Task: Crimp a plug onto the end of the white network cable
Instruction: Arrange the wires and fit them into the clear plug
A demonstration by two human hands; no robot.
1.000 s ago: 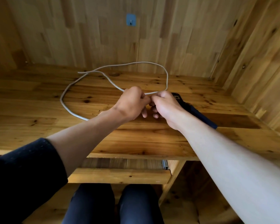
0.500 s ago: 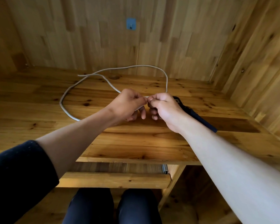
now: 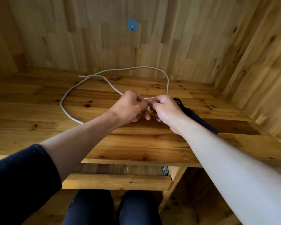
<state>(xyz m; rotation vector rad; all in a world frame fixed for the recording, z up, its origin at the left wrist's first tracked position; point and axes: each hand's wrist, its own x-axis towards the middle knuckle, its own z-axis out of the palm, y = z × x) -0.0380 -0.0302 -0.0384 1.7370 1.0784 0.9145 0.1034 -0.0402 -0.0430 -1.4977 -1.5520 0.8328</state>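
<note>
The wooden desk (image 3: 39,130) carries the white cable (image 3: 168,83), looped wide across its top. At the middle the left hand (image 3: 128,106) and right hand (image 3: 165,109) meet, fingers curled, pinching the cable. A dark tool (image 3: 199,120) lies just behind the right hand.

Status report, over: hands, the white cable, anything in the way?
Left hand and right hand both pinching the white cable end between them. Plug not visible. Dark crimping tool on the desk behind the right hand, untouched.

A blue hook (image 3: 132,25) sits on the wooden wall (image 3: 88,38), upper centre. A pull-out shelf (image 3: 117,183) shows beneath the desk (image 3: 31,114).
</note>
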